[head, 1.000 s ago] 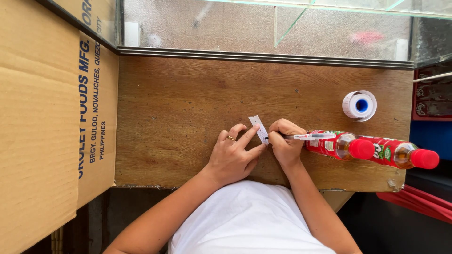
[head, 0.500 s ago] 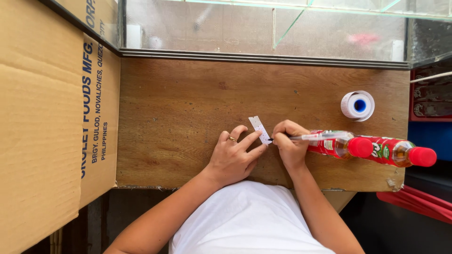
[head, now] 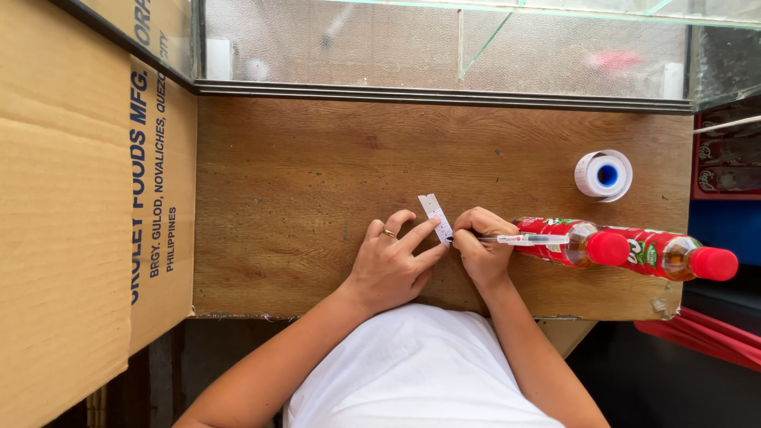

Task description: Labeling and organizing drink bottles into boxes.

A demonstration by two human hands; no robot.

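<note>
A small white paper strip [head: 433, 209] lies on the wooden table [head: 317, 174]. My left hand [head: 390, 261], with a ring on one finger, presses two fingertips on the strip's lower end and holds it flat. Just right of it, my right hand [head: 480, 252] grips a pen [head: 529, 238] with its tip on the strip. Two bottles with red caps [head: 626, 250] lie on their sides right beside my right hand.
A roll of white labels with a blue core [head: 604, 175] stands at the right. A large cardboard box [head: 79, 206] fills the left side. A glass case [head: 444, 47] borders the table's far edge. Red crates [head: 725, 158] sit at the far right.
Both hands stay on the strip; the pen tip has barely shifted. The view has drifted slightly.
</note>
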